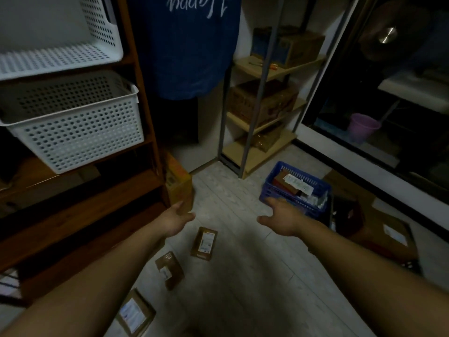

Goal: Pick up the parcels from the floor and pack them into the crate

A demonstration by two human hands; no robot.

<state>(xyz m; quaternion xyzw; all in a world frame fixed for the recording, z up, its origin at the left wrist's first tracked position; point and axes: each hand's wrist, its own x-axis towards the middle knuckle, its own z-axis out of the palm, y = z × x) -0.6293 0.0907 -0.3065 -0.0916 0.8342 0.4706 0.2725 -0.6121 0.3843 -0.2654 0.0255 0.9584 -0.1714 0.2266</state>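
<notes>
Head view: shelving (257, 154) behind blue crate (306, 208).

Both bare forearms stretched forward from the lower left and lower right, with the two hands level, held apart and each empty. The right hand (283, 218), thumb stretched out to the left and fingers loosely spread, hung just before the near wall of the blue crate (303, 207); its fingertips overlapped that wall's lower left corner, though contact could not be judged. The left hand (176, 218) was well to the left of the crate, with fingers relaxed and slightly curled and the thumb pointing toward the crate.
</notes>
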